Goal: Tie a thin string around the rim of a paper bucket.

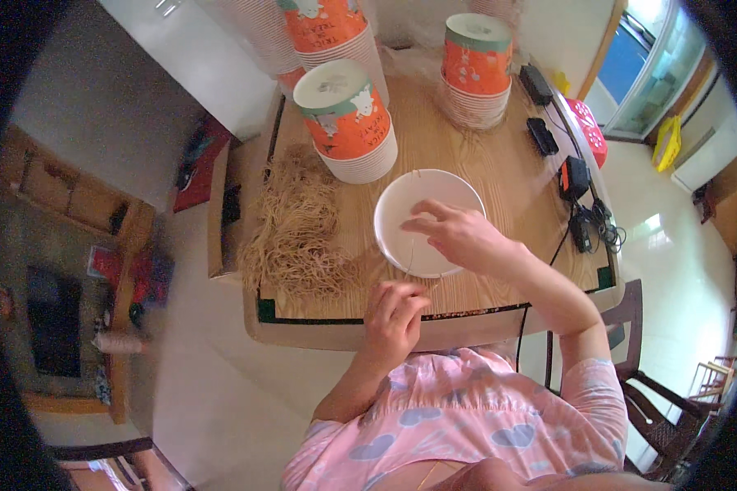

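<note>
The right hand (454, 233) reaches over the white bucket (391, 214), fingers loosely bent near a thin cord (411, 247); the left hand (395, 311) curls just beside the near rim. I cannot tell whether either grips the cord. The bucket sits on the surface (516, 192), work seemingly partway: cord shows at its rim, while a cord heap (299, 233) and stacked printed buckets (352, 127) await.
</note>
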The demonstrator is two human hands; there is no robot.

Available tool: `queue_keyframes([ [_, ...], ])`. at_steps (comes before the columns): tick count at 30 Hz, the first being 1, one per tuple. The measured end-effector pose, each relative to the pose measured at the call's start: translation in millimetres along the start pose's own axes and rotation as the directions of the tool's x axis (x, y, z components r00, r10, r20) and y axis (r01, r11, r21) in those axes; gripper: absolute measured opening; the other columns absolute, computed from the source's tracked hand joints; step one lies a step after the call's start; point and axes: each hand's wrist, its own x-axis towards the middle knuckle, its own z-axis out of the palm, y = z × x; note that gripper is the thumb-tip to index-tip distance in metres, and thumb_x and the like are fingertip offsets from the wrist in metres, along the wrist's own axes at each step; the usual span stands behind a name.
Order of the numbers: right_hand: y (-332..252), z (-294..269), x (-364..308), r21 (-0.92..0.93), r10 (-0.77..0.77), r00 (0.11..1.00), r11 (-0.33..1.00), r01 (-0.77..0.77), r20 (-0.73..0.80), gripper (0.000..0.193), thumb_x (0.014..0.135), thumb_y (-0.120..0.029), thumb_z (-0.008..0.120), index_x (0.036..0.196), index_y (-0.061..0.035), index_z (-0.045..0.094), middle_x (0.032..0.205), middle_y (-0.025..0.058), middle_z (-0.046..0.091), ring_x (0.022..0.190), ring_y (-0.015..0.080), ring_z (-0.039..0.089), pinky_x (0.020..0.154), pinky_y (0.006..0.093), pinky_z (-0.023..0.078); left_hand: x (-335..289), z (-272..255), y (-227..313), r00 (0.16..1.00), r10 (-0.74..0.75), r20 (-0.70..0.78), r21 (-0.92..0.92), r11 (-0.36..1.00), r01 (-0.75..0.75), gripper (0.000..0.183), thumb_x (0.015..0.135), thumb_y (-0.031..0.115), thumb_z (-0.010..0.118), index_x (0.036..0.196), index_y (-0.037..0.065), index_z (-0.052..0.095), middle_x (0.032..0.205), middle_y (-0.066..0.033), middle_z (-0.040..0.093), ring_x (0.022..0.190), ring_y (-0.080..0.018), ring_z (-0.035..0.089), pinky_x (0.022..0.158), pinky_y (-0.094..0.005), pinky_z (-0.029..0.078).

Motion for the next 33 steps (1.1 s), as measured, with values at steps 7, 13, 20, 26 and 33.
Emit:
queue_keyframes([
  [7,-17.0,-28.2,38.6,-0.170,0.047,0.694,0.979,0.110,0.718,0.014,0.079,-0.012,0.064,0.092,-0.0087,0.064,0.084,0.0107,0.063,0.076,0.0271,0.062,0.066,0.0369,0.049,1.0,-11.9,-14.3,0.971,-0.140,-0.196,-0.079,0.989,0.127,0.020,0.073,-0.005,0.061,0.090,0.006,0.059,0.096,-0.0095,0.058,0.092,-0.0279,0.056,0.079,-0.0376,0.045],
  [13,-50.8,-63.6,29.7,0.134,0.146,0.959,0.974,-0.182,0.243,0.016,0.085,-0.022,0.061,0.089,-0.0071,0.063,0.071,0.0132,0.063,0.062,0.0262,0.064,0.056,0.0371,0.049,4.2,-14.6,-14.3,0.958,-0.153,-0.243,-0.173,0.978,0.112,0.025,0.077,0.007,0.068,0.098,0.005,0.057,0.099,-0.0115,0.056,0.094,-0.0278,0.055,0.081,-0.0367,0.043],
  [20,-76.9,-66.2,20.2,-0.049,0.203,0.971,0.979,-0.198,0.124,0.015,0.085,-0.021,0.061,0.085,-0.0067,0.063,0.063,0.0126,0.061,0.055,0.0255,0.063,0.051,0.0363,0.049,-5.9,0.0,-14.7,0.917,-0.262,-0.300,-0.314,0.935,0.164,0.032,0.073,0.011,0.073,0.099,0.005,0.057,0.099,-0.0114,0.056,0.095,-0.0289,0.055,0.084,-0.0373,0.044],
  [26,-75.8,-63.1,7.7,-0.020,0.245,0.949,0.969,-0.246,0.198,0.014,0.085,-0.020,0.063,0.086,-0.0056,0.062,0.061,0.0101,0.060,0.053,0.0199,0.061,0.051,0.0334,0.048,-14.8,14.4,-30.5,0.953,-0.288,-0.095,-0.319,0.916,0.245,0.038,0.075,0.002,0.066,0.112,0.005,0.057,0.099,-0.0105,0.059,0.094,-0.0277,0.056,0.083,-0.0365,0.046],
  [33,-77.2,-54.0,0.9,0.026,0.311,0.926,0.946,-0.323,0.214,0.008,0.085,-0.008,0.062,0.084,0.0002,0.061,0.058,0.0038,0.054,0.050,0.0036,0.045,0.046,0.0224,0.037,-2.2,31.5,-52.8,0.950,-0.281,-0.134,-0.224,0.943,0.247,0.022,0.074,0.002,0.064,0.097,0.003,0.062,0.089,-0.0117,0.059,0.086,-0.0303,0.056,0.077,-0.0383,0.046],
])
